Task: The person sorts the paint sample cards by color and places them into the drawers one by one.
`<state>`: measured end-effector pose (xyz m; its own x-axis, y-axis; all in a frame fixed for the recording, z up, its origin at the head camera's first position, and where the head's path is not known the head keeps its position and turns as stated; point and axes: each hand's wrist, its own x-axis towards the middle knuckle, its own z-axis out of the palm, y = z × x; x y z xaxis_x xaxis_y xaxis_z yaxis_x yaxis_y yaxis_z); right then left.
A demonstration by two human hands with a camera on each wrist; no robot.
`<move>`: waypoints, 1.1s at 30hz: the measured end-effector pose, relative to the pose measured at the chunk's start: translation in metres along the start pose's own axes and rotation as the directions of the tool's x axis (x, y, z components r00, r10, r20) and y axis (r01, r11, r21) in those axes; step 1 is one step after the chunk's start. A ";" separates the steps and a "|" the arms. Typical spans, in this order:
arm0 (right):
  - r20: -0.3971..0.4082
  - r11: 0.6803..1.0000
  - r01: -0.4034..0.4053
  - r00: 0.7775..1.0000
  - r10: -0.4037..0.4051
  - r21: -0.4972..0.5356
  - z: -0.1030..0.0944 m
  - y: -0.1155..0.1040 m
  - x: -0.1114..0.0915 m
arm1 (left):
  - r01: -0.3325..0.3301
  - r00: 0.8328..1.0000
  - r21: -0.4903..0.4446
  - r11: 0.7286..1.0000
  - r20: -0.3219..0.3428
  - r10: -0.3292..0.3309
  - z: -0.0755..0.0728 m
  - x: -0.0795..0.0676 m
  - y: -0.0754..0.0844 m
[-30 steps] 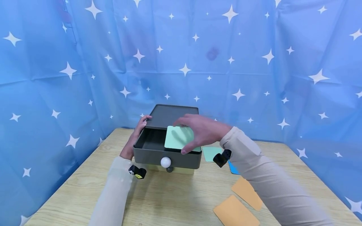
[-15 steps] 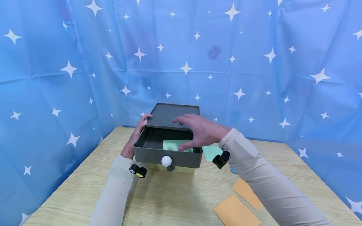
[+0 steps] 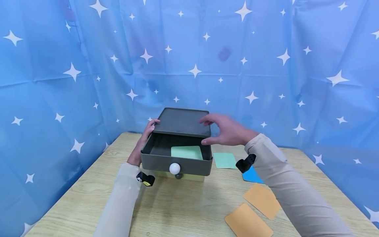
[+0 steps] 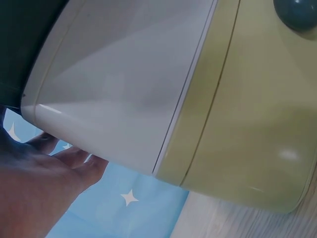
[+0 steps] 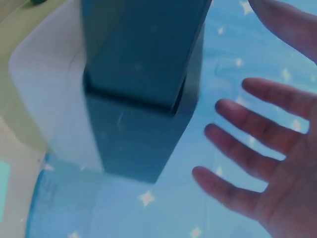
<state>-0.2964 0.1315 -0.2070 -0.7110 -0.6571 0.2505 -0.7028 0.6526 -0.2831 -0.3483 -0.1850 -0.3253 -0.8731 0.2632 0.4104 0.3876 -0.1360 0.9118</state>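
A pale green card [image 3: 186, 152] lies in the pulled-out dark grey top drawer [image 3: 157, 160] of a small cabinet [image 3: 183, 121], in the head view. The drawer has a white knob [image 3: 174, 168]. My left hand [image 3: 143, 141] rests against the cabinet's left side, fingers along its wall and upper edge. The left wrist view shows those fingers [image 4: 91, 168] beside the white middle section. By the cabinet's right top edge is my right hand [image 3: 228, 130], fingers loosely spread and holding nothing. In the right wrist view its fingers [image 5: 237, 148] stand apart from the cabinet wall.
Right of the cabinet, another green card [image 3: 225, 160] lies on the wooden table [image 3: 177, 210]. Nearer are a blue card [image 3: 251, 175] and orange cards [image 3: 248, 220], partly under the right forearm. A blue star-patterned curtain [image 3: 189, 49] hangs behind.
The green card has dropped from the drawer's rim flat into the drawer. My right hand has moved away to the right, off the drawer. My left hand has stayed in place.
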 end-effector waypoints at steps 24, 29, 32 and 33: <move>0.218 0.958 -0.276 0.933 0.287 -0.083 0.117 0.173 -0.027 | 0.026 0.999 0.047 0.999 -0.025 -0.025 0.001 -0.020 -0.009; 0.258 0.931 -0.350 0.894 0.365 -0.105 0.115 0.184 -0.028 | -0.008 1.000 0.056 0.998 -0.007 0.008 -0.003 -0.007 -0.008; 0.283 0.916 -0.389 0.872 0.400 -0.095 0.116 0.188 -0.025 | -0.022 1.000 0.072 0.997 0.006 0.021 -0.004 -0.002 -0.007; 0.294 0.916 -0.391 0.869 0.399 -0.088 0.117 0.189 -0.023 | -0.017 1.000 0.073 0.997 0.007 0.017 -0.005 -0.002 -0.006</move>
<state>-0.4103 0.2254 -0.3746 -0.8912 -0.4216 -0.1674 -0.3682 0.8878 -0.2759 -0.3506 -0.1890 -0.3315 -0.8645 0.2671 0.4258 0.4231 -0.0706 0.9033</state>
